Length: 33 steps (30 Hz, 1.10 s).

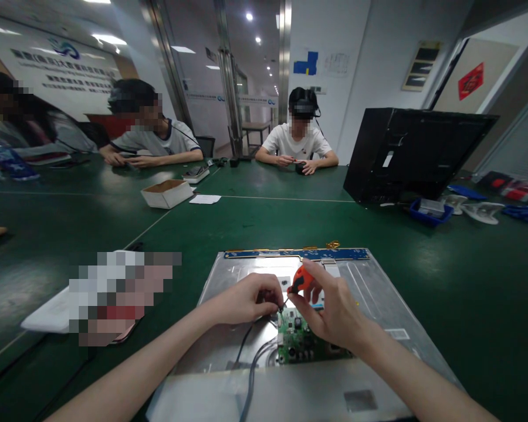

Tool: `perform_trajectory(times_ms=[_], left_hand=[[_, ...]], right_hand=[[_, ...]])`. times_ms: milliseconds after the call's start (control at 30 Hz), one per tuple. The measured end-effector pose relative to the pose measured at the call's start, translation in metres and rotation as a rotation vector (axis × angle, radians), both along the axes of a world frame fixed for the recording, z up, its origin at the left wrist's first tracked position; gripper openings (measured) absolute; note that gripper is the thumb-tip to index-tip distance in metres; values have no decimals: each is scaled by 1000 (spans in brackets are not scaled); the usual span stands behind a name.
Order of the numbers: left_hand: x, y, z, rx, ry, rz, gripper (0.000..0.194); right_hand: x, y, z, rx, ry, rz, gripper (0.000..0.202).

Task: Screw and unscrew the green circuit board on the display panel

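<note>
A silver metal panel [220,293] lies on the green table with a blue strip [264,254] along its far edge. On it sits a green circuit board [295,346]. My right hand [334,305] is closed around an orange and black screwdriver [302,280], whose tip points down and left to the board's upper left corner. My left hand [250,298] is pinched at that same corner, beside the tip; what its fingers hold is too small to make out. Dark cables [251,375] run across the panel at the board's left.
A large black monitor [405,155] stands at the back right, near a blue tray [430,212]. A white box [167,194] and paper [205,199] lie ahead left. White and pink items [53,308] are at the left. Several people sit beyond.
</note>
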<state>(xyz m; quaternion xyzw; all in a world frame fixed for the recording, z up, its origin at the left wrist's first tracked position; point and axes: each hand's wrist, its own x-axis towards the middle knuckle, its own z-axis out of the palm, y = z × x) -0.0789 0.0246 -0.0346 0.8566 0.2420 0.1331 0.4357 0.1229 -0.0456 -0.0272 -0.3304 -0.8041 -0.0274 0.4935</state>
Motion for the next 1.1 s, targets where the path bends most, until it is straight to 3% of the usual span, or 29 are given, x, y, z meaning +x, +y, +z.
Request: perform_trajectory(times_ms=[1100], left_hand=[[2,-1,4,27,3,-5,4]], right_hand=[[0,1,-1,6,12,-21,57]])
